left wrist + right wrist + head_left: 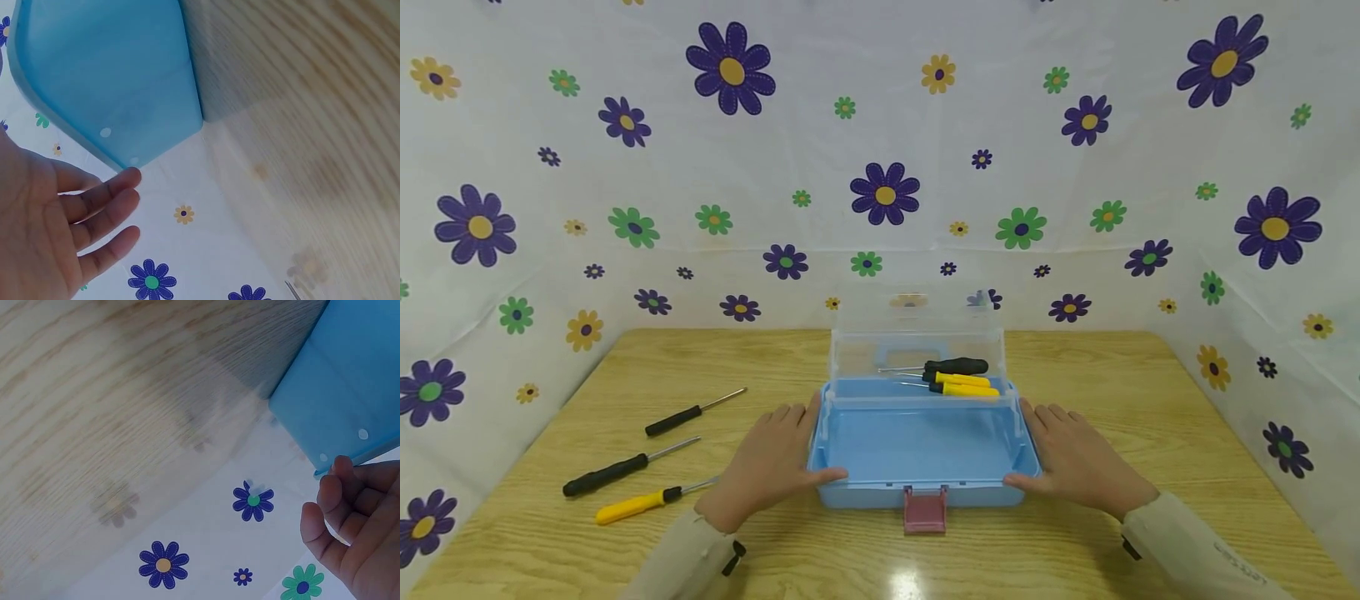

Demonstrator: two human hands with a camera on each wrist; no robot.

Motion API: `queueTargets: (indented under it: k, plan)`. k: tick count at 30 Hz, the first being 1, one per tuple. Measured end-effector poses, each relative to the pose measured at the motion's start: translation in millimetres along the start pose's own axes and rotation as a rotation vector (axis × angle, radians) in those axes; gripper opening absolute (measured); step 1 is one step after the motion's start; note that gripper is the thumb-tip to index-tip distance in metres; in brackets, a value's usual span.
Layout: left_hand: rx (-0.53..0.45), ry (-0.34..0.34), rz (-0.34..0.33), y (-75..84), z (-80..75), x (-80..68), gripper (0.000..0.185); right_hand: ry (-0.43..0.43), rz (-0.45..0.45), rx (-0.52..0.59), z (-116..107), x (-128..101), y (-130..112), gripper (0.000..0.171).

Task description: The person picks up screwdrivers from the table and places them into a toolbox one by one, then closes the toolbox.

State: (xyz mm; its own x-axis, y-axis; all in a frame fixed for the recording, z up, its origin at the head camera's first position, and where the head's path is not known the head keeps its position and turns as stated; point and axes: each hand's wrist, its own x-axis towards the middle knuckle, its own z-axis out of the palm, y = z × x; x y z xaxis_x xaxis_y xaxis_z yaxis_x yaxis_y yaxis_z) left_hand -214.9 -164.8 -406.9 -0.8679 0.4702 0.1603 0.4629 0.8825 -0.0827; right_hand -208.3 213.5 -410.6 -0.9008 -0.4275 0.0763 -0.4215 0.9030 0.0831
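Blue toolbox [861, 497]: on the wood-grain table [1112, 392], its front wall facing the person; it is the thing both hands are on.
Left hand [778, 454]: at the toolbox's left side, thumb over the front rim, fingers along the outer wall; it holds that side lightly, fingertips slightly bent in the left wrist view.
Right hand [1075, 458]: mirrors this at the toolbox's right side, thumb at the front corner, other fingers outside; a light hold too.
Clear lid [865, 308]: raised at the back of the toolbox.
Pink latch [925, 512]: hangs undone at the middle of the toolbox's front.
Clear tray [857, 403]: at the toolbox's back; in it, it seems, lie a black-handled screwdriver [958, 366] and two yellow-handled screwdrivers [968, 391].
Loose screwdrivers: left of the toolbox, short black-handled one [673, 421] farthest back, long black-handled one [606, 477] between, yellow-handled one [632, 506] nearest the person. Tip shapes are too small to tell.
Toolbox step: probably steadying or placing it, with three screwdrivers stowed and three outside.
Next screwdriver: adding one would call for the left hand to release the toolbox and pinch a handle, the right steadying.
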Motion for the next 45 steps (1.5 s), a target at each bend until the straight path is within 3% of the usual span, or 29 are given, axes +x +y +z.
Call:
queueTargets:
  k: [7,18,26,31,38,45]
  plan:
    - [-0.009,0.040,0.019,-6.6,-3.8,-4.2,0.104,-0.007,-0.004,0.013,-1,-1,-2,0.110]
    - [-0.205,0.238,0.046,-36.1,-14.3,-17.4,0.084,-0.023,-0.003,0.047,-2,-2,-2,0.111]
    - [-0.370,0.338,-0.015,-66.6,-35.7,-32.3,0.072,-0.010,-0.010,0.046,-3,-2,-3,0.109]
    - [-0.478,0.309,-0.098,-93.3,-42.5,-41.5,0.070,-0.012,-0.013,0.044,-4,0,-3,0.109]
    - [-0.761,0.179,-0.270,-131.3,-48.8,-51.1,0.064,-0.017,-0.014,0.049,-6,1,-4,0.109]
    - [-0.870,0.067,-0.357,-158.2,-41.0,-52.5,0.064,-0.016,-0.019,0.050,-7,1,-4,0.110]
